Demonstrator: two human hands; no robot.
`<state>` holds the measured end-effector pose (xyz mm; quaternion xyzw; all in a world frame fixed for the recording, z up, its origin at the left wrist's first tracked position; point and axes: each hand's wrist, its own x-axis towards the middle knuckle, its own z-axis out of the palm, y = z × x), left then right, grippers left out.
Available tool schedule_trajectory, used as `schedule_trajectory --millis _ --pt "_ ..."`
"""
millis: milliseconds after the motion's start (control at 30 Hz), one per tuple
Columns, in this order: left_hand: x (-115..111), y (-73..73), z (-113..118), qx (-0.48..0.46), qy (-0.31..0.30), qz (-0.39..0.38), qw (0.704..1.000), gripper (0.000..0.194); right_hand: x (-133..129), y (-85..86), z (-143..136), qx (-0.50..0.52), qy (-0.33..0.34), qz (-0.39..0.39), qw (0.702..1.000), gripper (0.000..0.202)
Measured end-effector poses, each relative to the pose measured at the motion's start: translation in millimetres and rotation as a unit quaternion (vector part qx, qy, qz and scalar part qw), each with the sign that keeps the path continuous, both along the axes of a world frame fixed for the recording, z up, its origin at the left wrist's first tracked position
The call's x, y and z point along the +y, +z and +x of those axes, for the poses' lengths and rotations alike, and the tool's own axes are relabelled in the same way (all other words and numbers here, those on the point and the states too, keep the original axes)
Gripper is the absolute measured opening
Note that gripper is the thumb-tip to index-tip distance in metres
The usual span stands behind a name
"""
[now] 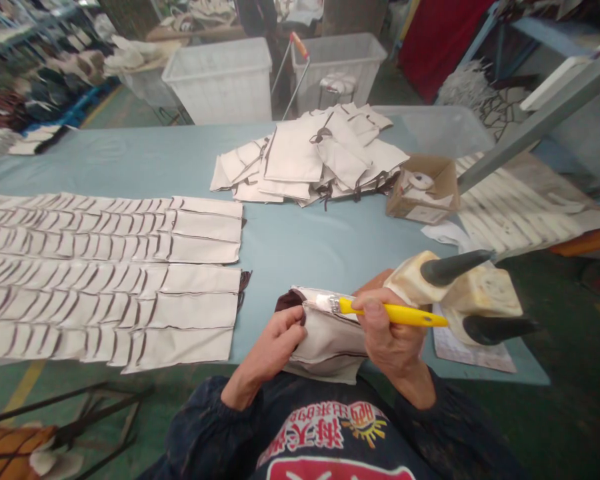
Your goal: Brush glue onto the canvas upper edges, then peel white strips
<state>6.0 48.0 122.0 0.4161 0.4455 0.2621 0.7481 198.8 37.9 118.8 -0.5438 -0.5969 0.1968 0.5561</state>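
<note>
My right hand (391,327) grips a paintbrush (400,313) by its yellow handle. White-coated bristles rest along the upper edge of a cream fabric piece (330,337) with dark brown trim. My left hand (275,343) pinches the left end of that piece, beside a dark brown fold of cloth (287,300). The piece lies at the table's near edge, against my apron. Just right of my right hand are two cream plastic bottles (413,277) with black cone nozzles. My right hand hides part of the fabric.
Overlapping rows of cream pieces (195,300) lie on the left of the blue-green table (300,233). A loose heap of similar pieces (295,153) sits at the back, with a cardboard box (423,190) beside it. White bins (220,80) stand behind; a metal post (540,120) slants at right.
</note>
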Motion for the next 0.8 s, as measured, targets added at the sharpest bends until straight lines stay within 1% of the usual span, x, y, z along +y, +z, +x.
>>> schedule_trajectory --millis 100,133,167,233,300,367,467,533,667,733,800 --pt "-2.7 -0.9 4.0 0.006 -0.006 0.019 1.0 0.032 -6.0 0.0 -0.2 -0.012 0.029 -0.009 0.999 0.03" --pt "-3.7 -1.8 5.3 0.009 -0.009 0.024 1.0 0.031 -6.7 0.4 0.0 -0.016 0.029 -0.012 0.999 0.03" --pt "-4.6 -3.1 6.4 0.011 -0.013 0.03 0.999 0.03 -7.1 0.8 0.8 -0.017 0.018 -0.014 1.0 0.03" --pt "-5.9 -6.4 7.3 0.019 -0.021 0.054 0.998 0.027 -7.8 1.4 4.6 -0.015 -0.029 -0.013 0.999 0.031" --pt "-7.1 -11.0 6.8 0.049 -0.026 0.113 0.992 0.022 -9.5 3.0 10.5 -0.018 -0.066 -0.002 0.998 0.032" --pt "-8.9 -16.9 5.3 0.102 -0.034 0.198 0.974 0.019 -12.5 7.1 15.0 -0.04 -0.075 0.02 0.996 0.029" --pt "-12.9 -26.5 3.1 0.171 -0.057 0.311 0.933 0.019 -18.8 17.7 12.4 -0.096 -0.046 0.05 0.993 0.022" --pt "-15.6 -31.7 2.7 0.182 -0.066 0.354 0.915 0.019 -24.1 25.7 4.4 -0.118 -0.012 0.06 0.991 0.022" --pt "-17.6 -37.1 3.1 0.149 -0.062 0.39 0.907 0.02 -35.5 35.1 -12.2 -0.109 0.048 0.056 0.991 0.026" --pt "-17.1 -39.2 2.3 0.14 -0.053 0.404 0.902 0.021 -39.1 34.2 -14.3 -0.094 0.047 0.041 0.994 0.026" --pt "-16.6 -41.5 0.8 0.15 -0.048 0.417 0.895 0.021 -40.0 30.9 -12.3 -0.081 0.017 0.027 0.996 0.026"
